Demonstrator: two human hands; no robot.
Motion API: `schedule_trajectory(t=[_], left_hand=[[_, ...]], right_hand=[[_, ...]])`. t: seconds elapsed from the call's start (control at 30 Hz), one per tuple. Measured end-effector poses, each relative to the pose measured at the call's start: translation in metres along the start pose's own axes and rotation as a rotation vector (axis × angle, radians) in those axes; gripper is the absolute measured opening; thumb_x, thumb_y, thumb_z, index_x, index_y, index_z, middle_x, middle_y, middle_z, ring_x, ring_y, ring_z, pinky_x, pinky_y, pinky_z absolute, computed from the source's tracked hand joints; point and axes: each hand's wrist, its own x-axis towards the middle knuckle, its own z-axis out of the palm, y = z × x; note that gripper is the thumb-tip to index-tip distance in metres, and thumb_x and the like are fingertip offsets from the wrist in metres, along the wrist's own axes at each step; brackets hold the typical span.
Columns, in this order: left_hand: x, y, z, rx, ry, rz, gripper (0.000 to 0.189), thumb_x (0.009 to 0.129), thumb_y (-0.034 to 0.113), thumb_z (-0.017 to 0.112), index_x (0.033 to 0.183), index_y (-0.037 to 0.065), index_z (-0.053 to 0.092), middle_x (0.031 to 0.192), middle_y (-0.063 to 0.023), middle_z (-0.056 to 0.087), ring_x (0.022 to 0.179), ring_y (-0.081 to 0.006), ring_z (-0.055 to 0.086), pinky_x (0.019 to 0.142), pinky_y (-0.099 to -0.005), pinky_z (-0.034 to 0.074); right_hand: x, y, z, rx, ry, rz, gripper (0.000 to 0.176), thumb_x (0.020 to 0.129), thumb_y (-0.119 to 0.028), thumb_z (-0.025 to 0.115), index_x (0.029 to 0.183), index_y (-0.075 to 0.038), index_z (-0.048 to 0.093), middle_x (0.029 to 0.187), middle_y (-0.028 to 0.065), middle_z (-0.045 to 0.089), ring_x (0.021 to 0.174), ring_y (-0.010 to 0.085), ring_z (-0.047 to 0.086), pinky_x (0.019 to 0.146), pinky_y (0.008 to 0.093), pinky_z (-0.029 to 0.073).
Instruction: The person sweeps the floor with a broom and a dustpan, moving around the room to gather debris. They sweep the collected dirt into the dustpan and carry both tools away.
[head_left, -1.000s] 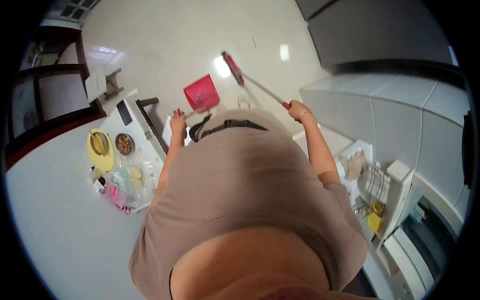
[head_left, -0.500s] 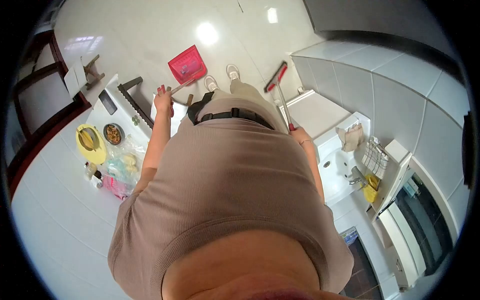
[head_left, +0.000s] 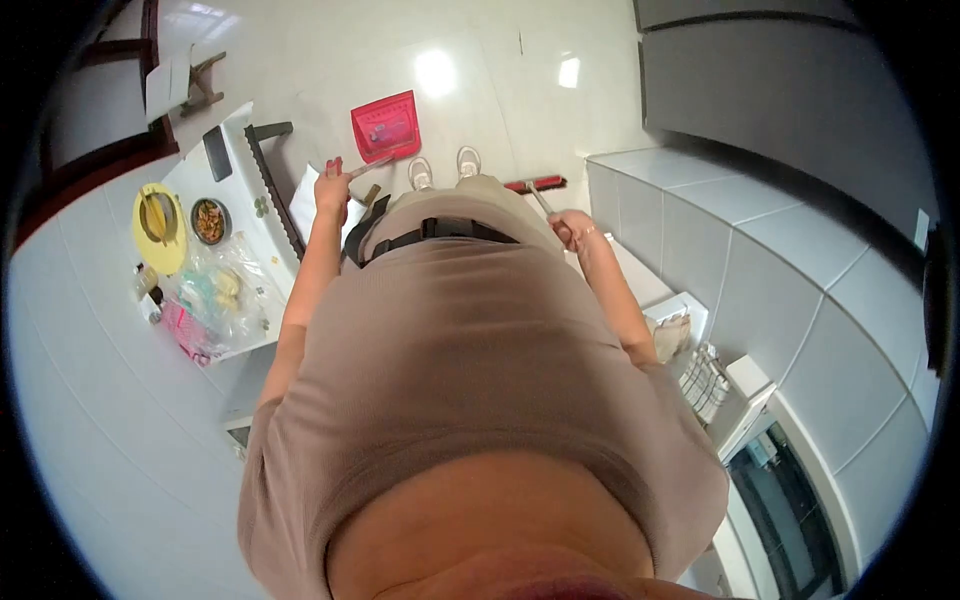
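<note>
My left hand (head_left: 332, 190) is closed around the handle of a red dustpan (head_left: 368, 112), some of its fingers sticking out. The pan lies on the floor ahead of my feet, slightly to the left, with a pinkish thing inside that I cannot make out. In my right hand (head_left: 572, 228) is the stick of a broom (head_left: 548, 184). Its red and dark head is low near the floor, to the right of my shoes, partly hidden by my leg.
At left, a white table (head_left: 226, 170) bears a bowl of food (head_left: 209, 221), a yellow plate (head_left: 172, 252) and plastic bags (head_left: 240, 285). A small stool (head_left: 207, 85) stands beyond. On the right are a tiled ledge (head_left: 690, 180) and a sink (head_left: 690, 303) with a cloth.
The broom head has swung down and left, closer to my feet, and my right hand has moved forward. My view has turned and the sink is now mostly hidden. The dustpan stays in my left hand.
</note>
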Motion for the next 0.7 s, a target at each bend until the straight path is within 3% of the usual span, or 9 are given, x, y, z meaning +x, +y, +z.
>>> schedule_trajectory(t=[0.07,0.13,0.2,0.4,0.47,0.53,0.57,0.6,0.7], left_hand=[[-0.003,0.0,-0.001,0.08,-0.005,-0.037,0.039,0.069,0.011,0.058,0.104,-0.005,0.053,0.068,-0.0074,0.054,0.048,-0.015,0.048,0.044,-0.0283,0.038],[-0.016,0.008,-0.001,0.081,0.012,-0.003,0.038,0.069,0.012,0.058,0.102,-0.005,0.054,0.067,-0.0074,0.055,0.049,-0.0151,0.05,0.044,-0.0287,0.039],[-0.011,0.0,-0.003,0.146,0.022,-0.003,0.029,0.069,0.014,0.058,0.092,-0.004,0.055,0.068,-0.0078,0.056,0.05,-0.015,0.051,0.045,-0.0285,0.041],[-0.031,0.006,0.001,0.088,0.098,-0.047,0.026,0.068,0.015,0.062,0.086,-0.003,0.056,0.065,-0.0047,0.053,0.049,-0.0132,0.049,0.043,-0.0267,0.039],[-0.029,-0.006,0.0,0.062,0.127,-0.036,0.027,0.068,0.017,0.063,0.086,-0.002,0.056,0.064,-0.0049,0.053,0.049,-0.0124,0.049,0.043,-0.0262,0.039],[-0.03,-0.008,-0.001,0.042,0.146,-0.09,0.018,0.072,0.015,0.06,0.082,0.002,0.051,0.062,-0.0026,0.047,0.046,-0.0114,0.044,0.041,-0.0255,0.034],[-0.026,-0.018,-0.001,0.009,0.164,-0.097,0.018,0.072,0.014,0.06,0.083,0.002,0.051,0.061,-0.0019,0.047,0.044,-0.0109,0.043,0.039,-0.0251,0.034],[-0.027,-0.021,-0.002,0.011,0.164,-0.106,0.018,0.072,0.014,0.06,0.083,0.002,0.051,0.061,-0.0019,0.047,0.044,-0.0109,0.043,0.039,-0.0251,0.034],[-0.031,-0.016,-0.001,0.063,0.186,-0.076,0.019,0.072,0.015,0.06,0.083,0.002,0.051,0.058,-0.0011,0.046,0.042,-0.0105,0.042,0.039,-0.0247,0.034]], right_hand=[[0.0,-0.036,0.004,0.029,-0.079,-0.066,0.017,0.076,-0.016,0.056,0.061,-0.01,0.05,0.052,0.0007,0.051,0.036,0.0099,0.043,0.032,0.0241,0.03],[-0.003,-0.071,0.013,0.223,-0.082,-0.117,0.015,0.073,-0.004,0.055,0.062,-0.005,0.046,0.051,0.0063,0.048,0.037,0.016,0.047,0.033,0.028,0.04],[-0.03,-0.11,0.022,0.135,-0.069,-0.159,0.012,0.073,0.0,0.055,0.065,-0.001,0.046,0.056,0.0094,0.049,0.04,0.0191,0.05,0.038,0.0301,0.045],[-0.016,-0.225,0.022,0.022,-0.16,-0.329,0.01,0.074,-0.001,0.055,0.067,-0.003,0.048,0.06,0.009,0.05,0.046,0.0173,0.051,0.04,0.0281,0.045],[0.022,-0.273,0.01,0.05,-0.228,-0.299,0.009,0.077,0.0,0.051,0.072,0.0,0.044,0.06,0.0087,0.048,0.048,0.017,0.05,0.043,0.0273,0.047],[-0.003,-0.298,0.023,0.295,-0.185,-0.315,0.009,0.079,0.001,0.048,0.077,0.001,0.04,0.061,0.0081,0.046,0.047,0.0167,0.049,0.044,0.0269,0.049],[-0.01,-0.305,0.022,0.3,-0.206,-0.311,0.008,0.08,0.002,0.045,0.083,0.003,0.037,0.062,0.0082,0.045,0.046,0.017,0.049,0.045,0.0276,0.05],[-0.021,-0.305,0.02,0.181,-0.175,-0.42,0.008,0.08,0.001,0.046,0.084,0.004,0.04,0.062,0.0098,0.047,0.046,0.0167,0.049,0.043,0.0273,0.048],[-0.011,-0.301,0.005,0.18,-0.181,-0.472,0.009,0.08,0.0,0.049,0.084,0.004,0.042,0.06,0.0109,0.049,0.044,0.0158,0.049,0.042,0.0281,0.046]])
